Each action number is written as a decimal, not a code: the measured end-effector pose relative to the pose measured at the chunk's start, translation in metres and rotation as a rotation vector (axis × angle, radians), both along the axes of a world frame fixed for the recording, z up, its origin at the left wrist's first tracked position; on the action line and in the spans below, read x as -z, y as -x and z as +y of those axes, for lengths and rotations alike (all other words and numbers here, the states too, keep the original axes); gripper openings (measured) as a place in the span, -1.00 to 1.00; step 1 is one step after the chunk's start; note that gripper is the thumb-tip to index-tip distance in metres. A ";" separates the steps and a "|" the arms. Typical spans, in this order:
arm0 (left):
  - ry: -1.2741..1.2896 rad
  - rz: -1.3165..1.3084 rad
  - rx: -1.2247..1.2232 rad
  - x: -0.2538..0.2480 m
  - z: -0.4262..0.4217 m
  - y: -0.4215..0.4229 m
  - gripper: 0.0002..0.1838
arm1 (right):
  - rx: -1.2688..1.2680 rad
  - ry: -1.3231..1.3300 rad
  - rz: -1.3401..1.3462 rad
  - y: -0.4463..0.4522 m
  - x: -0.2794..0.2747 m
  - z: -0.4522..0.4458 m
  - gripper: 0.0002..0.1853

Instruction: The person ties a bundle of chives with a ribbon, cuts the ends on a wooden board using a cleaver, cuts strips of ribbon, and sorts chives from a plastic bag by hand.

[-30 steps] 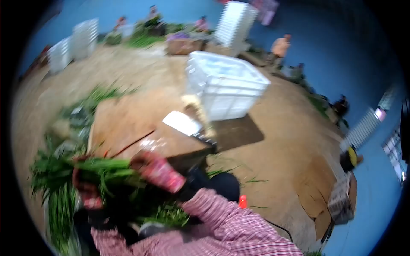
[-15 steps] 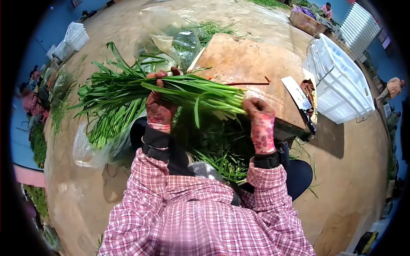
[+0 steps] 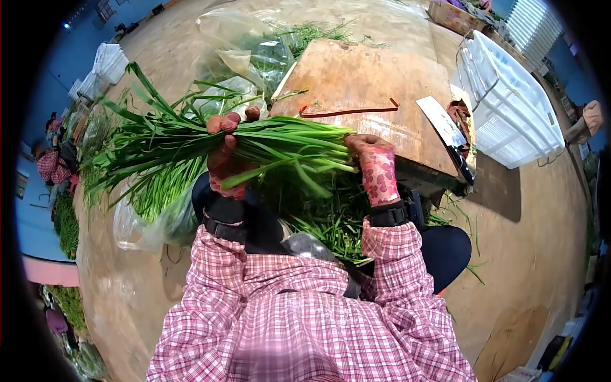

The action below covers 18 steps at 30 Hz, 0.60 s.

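A bunch of chives (image 3: 286, 135), long flat green leaves with pale stem ends, lies across both my hands, leaf tips to the left. My left hand (image 3: 224, 149) is closed around its middle, fingers wrapped over the top. At the pale stem ends on the right, my right hand (image 3: 374, 159) has its fingers closed on the stalks; the fingertips are partly hidden. Just beyond is a wooden board (image 3: 363, 70) bearing a thin red-brown strip (image 3: 350, 112) with bent ends. A broad-bladed knife (image 3: 441, 122) with a black handle lies along the board's right edge.
Loose greens (image 3: 337, 223) lie below the bunch, between my knees. More greens (image 3: 168, 191) fill a clear plastic bag at left; another clear bag (image 3: 238, 44) stands behind. White plastic crates (image 3: 509, 108) stand right of the board. Other people sit at far left.
Both hands and the bunch have shifted slightly left. A few leaves now hang lower beneath it. The red-brown strip shows more fully on the board.
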<state>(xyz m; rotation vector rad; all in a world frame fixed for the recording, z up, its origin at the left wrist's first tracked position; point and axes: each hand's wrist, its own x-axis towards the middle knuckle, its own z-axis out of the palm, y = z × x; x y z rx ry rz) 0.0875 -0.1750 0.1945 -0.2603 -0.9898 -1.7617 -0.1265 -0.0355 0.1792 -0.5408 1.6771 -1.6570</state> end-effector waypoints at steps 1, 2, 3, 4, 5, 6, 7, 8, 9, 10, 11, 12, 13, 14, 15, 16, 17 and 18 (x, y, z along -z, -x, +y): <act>-0.005 0.004 0.017 -0.001 0.000 -0.003 -0.76 | 0.119 -0.047 0.159 0.009 0.019 -0.005 -0.84; -0.045 0.025 0.053 -0.004 0.000 -0.006 -0.76 | 0.215 -0.030 0.287 0.016 0.022 0.001 -0.85; -0.055 0.039 0.070 -0.006 -0.003 -0.007 -0.76 | 0.310 -0.009 0.416 0.020 0.025 0.006 -0.85; -0.067 0.056 0.086 -0.007 -0.005 -0.008 -0.76 | 0.254 0.158 0.424 0.016 0.020 0.014 -0.91; -0.086 0.069 0.103 -0.005 -0.004 -0.011 -0.75 | 0.149 0.302 0.592 0.012 0.013 0.018 -0.89; -0.065 -0.006 -0.030 -0.002 -0.007 -0.012 -0.73 | 0.106 0.356 0.863 0.008 0.007 0.018 -0.88; -0.060 0.010 -0.011 -0.002 -0.006 -0.010 -0.72 | 0.062 0.409 1.136 0.004 -0.003 0.015 -0.88; -0.055 0.026 0.010 -0.003 -0.004 -0.007 -0.72 | -0.005 0.253 1.335 -0.002 -0.016 0.015 -0.85; -0.048 0.042 0.032 -0.004 -0.003 -0.005 -0.71 | -0.054 0.199 1.444 -0.003 -0.025 0.012 -0.86; -0.018 0.001 0.020 -0.002 -0.004 -0.005 -0.72 | -0.086 0.191 1.462 0.000 -0.023 0.007 -0.88; -0.008 -0.041 -0.032 -0.004 -0.003 -0.006 -0.73 | -0.120 0.186 1.480 0.003 -0.019 0.003 -0.90; 0.001 -0.083 -0.086 -0.006 -0.002 -0.008 -0.73 | -0.010 0.232 1.482 0.003 -0.015 0.003 -0.90; 0.009 -0.126 -0.143 -0.007 -0.001 -0.012 -0.72 | 0.097 0.279 1.479 0.004 -0.009 0.003 -0.90; 0.059 -0.145 -0.198 -0.007 -0.004 -0.017 -0.71 | 0.159 0.143 1.498 0.015 0.000 0.007 -0.88; 0.042 -0.103 -0.196 -0.007 -0.008 -0.022 -0.71 | 0.131 -0.082 1.484 0.030 0.008 0.016 -0.84; 0.025 -0.060 -0.194 -0.007 -0.013 -0.028 -0.71 | -0.001 -0.355 1.454 0.051 0.021 0.027 -0.82; 0.008 -0.019 -0.190 -0.006 -0.016 -0.032 -0.71 | -0.133 -0.626 1.404 0.064 0.034 0.035 -0.80; 0.026 -0.033 -0.221 -0.008 -0.017 -0.034 -0.71 | -0.130 -0.532 1.240 0.060 0.035 0.038 -0.75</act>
